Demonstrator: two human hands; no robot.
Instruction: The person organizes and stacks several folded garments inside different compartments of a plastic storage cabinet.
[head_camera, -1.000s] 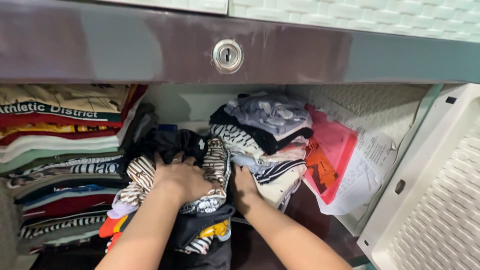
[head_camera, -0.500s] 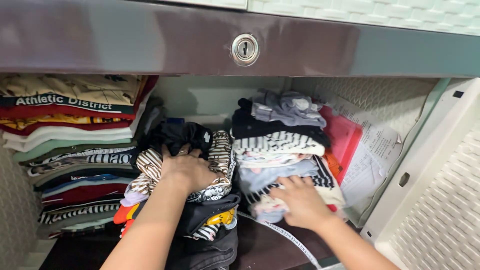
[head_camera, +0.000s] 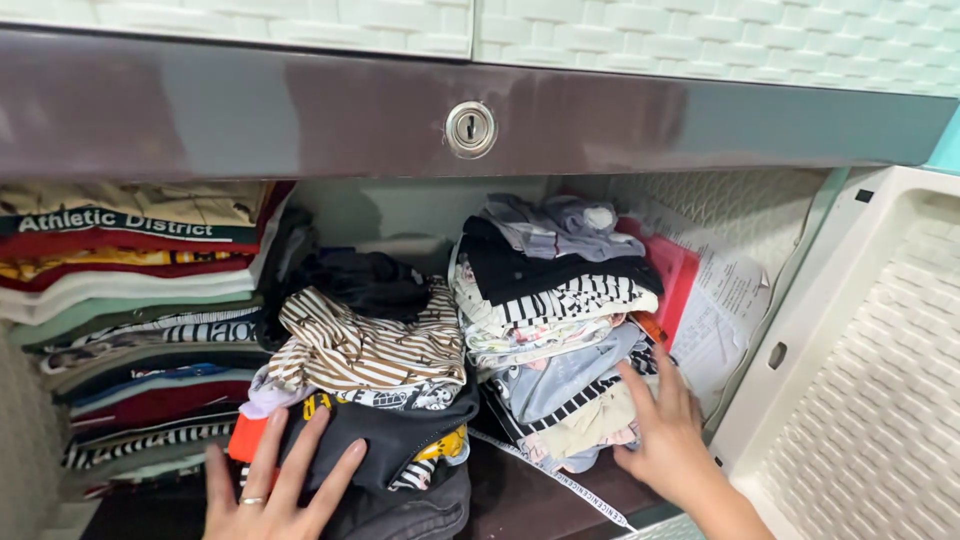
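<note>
Two bare hands work at stacks of folded clothes on a dark shelf (head_camera: 520, 495) inside an open cupboard. Left hand (head_camera: 270, 490), bottom left of centre of the frame, lies flat with fingers spread on a dark garment (head_camera: 385, 440) at the base of the middle pile (head_camera: 365, 370); grip released, nothing grasped, a ring on one finger. Right hand (head_camera: 665, 435), lower right of centre, presses its open palm and fingers against the right side of the right pile (head_camera: 555, 330), low down near the pale and striped layers; grip released too, only touching. Middle pile sits centre frame, topped by a brown-and-white striped top (head_camera: 365, 345) with a black garment (head_camera: 365, 280) bunched behind it. Right pile stands just beside it, touching or nearly so, grey garment on top, black and striped ones under. White tape or strap (head_camera: 560, 480) runs along the shelf from under the piles toward bottom centre. Red plastic folder (head_camera: 680, 275) and printed papers (head_camera: 720, 315) lean against the cupboard wall right of the right pile. Tall stack of folded shirts (head_camera: 130, 320) fills the left of the frame. Grey-brown drawer front (head_camera: 250, 105) with a round metal lock (head_camera: 470, 129) spans the top. White latticed door (head_camera: 870, 390) stands open at right.
</note>
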